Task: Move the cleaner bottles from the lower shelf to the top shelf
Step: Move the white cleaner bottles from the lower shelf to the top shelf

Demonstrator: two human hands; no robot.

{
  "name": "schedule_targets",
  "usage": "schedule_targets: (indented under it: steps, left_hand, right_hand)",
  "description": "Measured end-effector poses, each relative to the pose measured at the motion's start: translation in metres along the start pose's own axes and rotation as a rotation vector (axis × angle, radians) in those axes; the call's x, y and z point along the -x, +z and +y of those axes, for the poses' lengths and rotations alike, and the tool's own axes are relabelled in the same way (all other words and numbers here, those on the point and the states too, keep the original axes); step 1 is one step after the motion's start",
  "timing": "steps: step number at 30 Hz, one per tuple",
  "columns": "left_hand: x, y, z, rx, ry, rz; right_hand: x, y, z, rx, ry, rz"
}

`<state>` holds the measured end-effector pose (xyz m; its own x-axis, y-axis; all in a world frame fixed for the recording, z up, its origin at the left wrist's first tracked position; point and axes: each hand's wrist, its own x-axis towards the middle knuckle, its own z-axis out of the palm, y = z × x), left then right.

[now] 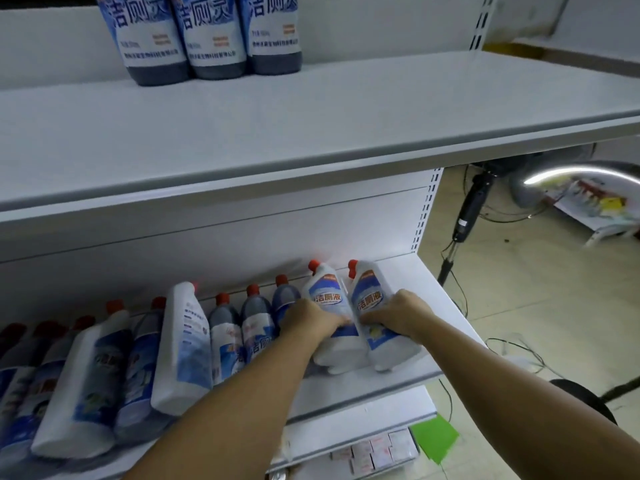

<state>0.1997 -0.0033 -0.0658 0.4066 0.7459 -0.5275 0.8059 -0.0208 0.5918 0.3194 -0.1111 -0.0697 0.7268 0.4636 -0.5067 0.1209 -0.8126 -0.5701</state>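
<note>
We grip two red-capped white plastic cleaner bottles, our left hand (313, 318) on one bottle (327, 306) and right hand (398, 317) on its neighbour (372, 299), at the lower white metal shelf's (446, 317) three-o'clock end, where touching shoulders risk slipping or clipping the grey-edged top shelf (346, 109) overhead.

- Three dark bottles (211, 32) on top shelf (311, 109): cut off above labels by upper edge.
- Leftmost bottles (20, 368) on lower shelf (408, 292): blurred, labels unreadable.
- Small boxes (374, 452) below: print too small to read.
</note>
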Motion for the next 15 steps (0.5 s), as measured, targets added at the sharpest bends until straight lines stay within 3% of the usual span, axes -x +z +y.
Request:
schedule_targets:
  steps: [4, 9, 15]
  left_hand:
    - [-0.004, -0.004, 0.012, 0.092, -0.004, -0.056]
    - [0.001, -0.009, 0.007, 0.287, 0.04, -0.078]
    - [0.029, -0.056, -0.027, 0.668, 0.097, -0.07]
  right_hand:
    - [-0.007, -0.005, 0.002, -0.096, -0.043, -0.017]
    - [-0.003, -0.014, 0.004, -0.579, -0.128, -0.21]
    - [0.004, -0.005, -0.044, -0.728, -0.282, -0.46]
